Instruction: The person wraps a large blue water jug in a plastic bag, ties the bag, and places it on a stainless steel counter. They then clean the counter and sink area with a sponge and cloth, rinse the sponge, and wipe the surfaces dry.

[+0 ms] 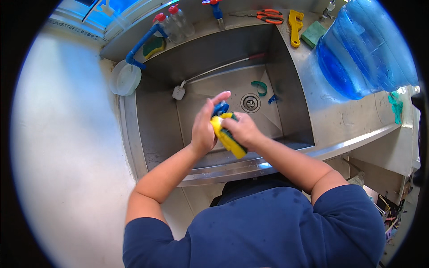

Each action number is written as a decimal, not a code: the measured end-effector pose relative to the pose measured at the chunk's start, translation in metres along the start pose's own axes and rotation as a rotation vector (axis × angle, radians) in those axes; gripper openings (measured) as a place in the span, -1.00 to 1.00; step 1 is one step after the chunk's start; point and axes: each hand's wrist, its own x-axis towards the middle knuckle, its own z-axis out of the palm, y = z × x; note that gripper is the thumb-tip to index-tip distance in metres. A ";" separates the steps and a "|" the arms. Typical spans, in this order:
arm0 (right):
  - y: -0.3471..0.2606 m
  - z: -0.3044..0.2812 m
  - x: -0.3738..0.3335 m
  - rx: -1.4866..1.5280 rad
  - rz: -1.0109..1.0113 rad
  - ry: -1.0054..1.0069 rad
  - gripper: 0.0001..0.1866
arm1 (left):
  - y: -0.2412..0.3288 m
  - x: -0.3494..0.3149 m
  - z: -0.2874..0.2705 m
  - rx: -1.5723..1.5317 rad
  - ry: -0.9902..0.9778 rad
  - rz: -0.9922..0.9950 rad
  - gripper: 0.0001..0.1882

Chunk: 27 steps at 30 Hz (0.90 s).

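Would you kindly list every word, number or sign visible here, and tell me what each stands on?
Pale strip at the upper left: a line of dark printed lettering, which I won't copy out.
Large blue water jug: nothing legible.
Yellow and green sponge in the right hand: no lettering that I can make out.

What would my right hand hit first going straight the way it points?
Past the yellow sponge it holds, your right hand would probably meet your left hand first, though depth is unclear.

Navy short-sleeved shirt (250,230), small dark spots (278,194) across front.
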 end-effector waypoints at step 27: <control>-0.037 -0.015 0.012 -0.722 -0.879 0.355 -0.74 | 0.002 -0.001 0.003 -0.529 0.249 -0.121 -0.36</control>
